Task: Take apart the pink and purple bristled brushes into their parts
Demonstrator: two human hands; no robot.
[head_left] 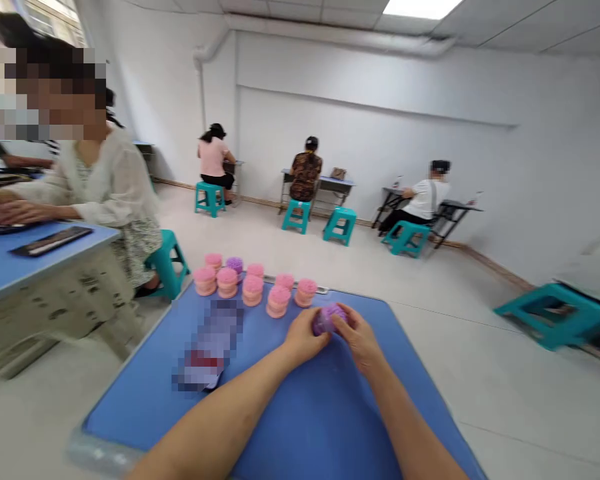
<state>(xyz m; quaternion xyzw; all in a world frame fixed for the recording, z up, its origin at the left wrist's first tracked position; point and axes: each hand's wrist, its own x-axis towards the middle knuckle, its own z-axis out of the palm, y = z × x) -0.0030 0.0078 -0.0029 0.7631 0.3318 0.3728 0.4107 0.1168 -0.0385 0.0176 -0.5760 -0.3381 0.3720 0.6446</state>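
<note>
Between both hands, just above the blue tabletop (320,413), is a small round purple piece (330,319) with a bumpy top; its exact kind is unclear. My left hand (305,335) curls around its left side. From the right, my right hand (357,337) presses its fingers onto the piece's top and side. Several pink round pieces (253,291) with bumpy tops and paler sides stand in loose rows at the far edge. Among them is another purple piece (235,265). A blurred-out phone-like object (210,343) lies left of my forearms.
At left, a person in a light blouse (110,167) sits at another blue desk (45,250) with a dark flat item (53,240) on it. Farther off, several people sit on teal stools along the wall. One teal stool (555,313) stands at right.
</note>
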